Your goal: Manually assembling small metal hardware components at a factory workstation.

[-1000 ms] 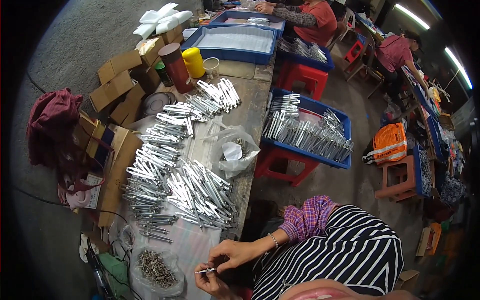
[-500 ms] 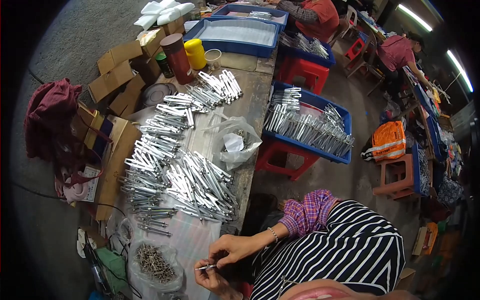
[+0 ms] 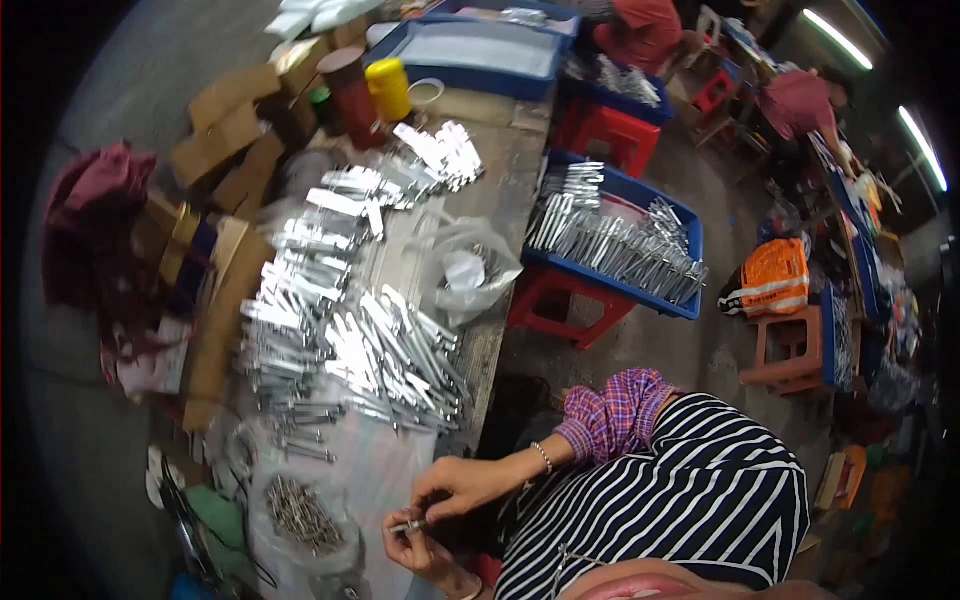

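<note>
My left hand [image 3: 425,556] pinches a short, slim silvery metal part [image 3: 408,527] between thumb and fingers at the table's near edge. Closed at the same part's right end, my right hand [image 3: 462,487] comes in from the right under a plaid sleeve and a bead bracelet. The fingers hide much of the part, so its exact kind is unclear. Beside my hands, to the left, lies an opened clear plastic bag [image 3: 305,517] of small brownish metal pins. Farther up the table spreads a large heap of long silvery metal pieces [image 3: 385,365].
Another plastic bag [image 3: 470,270] rests near the table's right edge. Cardboard boxes [image 3: 225,130], a brown canister [image 3: 350,100] and a yellow jar [image 3: 388,90] stand at the far left. A blue tray [image 3: 625,240] of metal pieces sits on a red stool [image 3: 570,305]. Two other people work farther off.
The whole view has shifted slightly and blurred. Both hands stay together on the small metal part, which has turned a little in the fingers.
</note>
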A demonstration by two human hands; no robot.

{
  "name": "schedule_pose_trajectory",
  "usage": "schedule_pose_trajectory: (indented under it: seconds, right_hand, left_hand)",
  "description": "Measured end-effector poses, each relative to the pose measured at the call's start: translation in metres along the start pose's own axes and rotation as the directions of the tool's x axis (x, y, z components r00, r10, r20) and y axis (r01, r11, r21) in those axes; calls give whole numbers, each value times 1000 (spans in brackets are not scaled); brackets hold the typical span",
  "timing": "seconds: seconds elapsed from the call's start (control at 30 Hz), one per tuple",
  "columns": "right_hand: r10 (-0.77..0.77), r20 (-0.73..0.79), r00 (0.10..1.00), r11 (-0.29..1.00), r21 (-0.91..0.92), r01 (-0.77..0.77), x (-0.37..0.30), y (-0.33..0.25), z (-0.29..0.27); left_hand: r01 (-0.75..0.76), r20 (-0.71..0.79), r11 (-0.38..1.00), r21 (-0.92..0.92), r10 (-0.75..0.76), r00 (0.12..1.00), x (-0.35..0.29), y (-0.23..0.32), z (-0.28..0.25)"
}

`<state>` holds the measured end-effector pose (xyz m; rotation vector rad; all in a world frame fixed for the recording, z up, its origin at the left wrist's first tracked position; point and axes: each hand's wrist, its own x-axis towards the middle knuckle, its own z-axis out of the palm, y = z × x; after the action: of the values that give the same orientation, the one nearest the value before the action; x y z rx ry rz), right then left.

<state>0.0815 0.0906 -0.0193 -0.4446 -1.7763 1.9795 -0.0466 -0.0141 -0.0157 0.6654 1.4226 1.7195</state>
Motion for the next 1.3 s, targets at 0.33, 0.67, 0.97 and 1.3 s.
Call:
schedule_pose_trajectory:
  seconds: [0.33,0.67,0.97,1.3]
  right_hand:
    - [98,-60,993,985,-135,-106,8,-22,-15]
    - [-79,189,979,763,-621,182,77,-49,-12]
    - [-336,198,921,351,-881,318,171,19,24]
    - [-374,245,894,216,-915,341,175,26,41]
  left_hand:
    - [51,53,987,-151,-44,998,0,3,0]
    - [76,29,968,-240,-72,997,-5,5,-20]
    - [53,-30,974,-219,-62,998,-9,6,-25]
    - [33,-30,968,-249,-42,999,-11,7,-40]
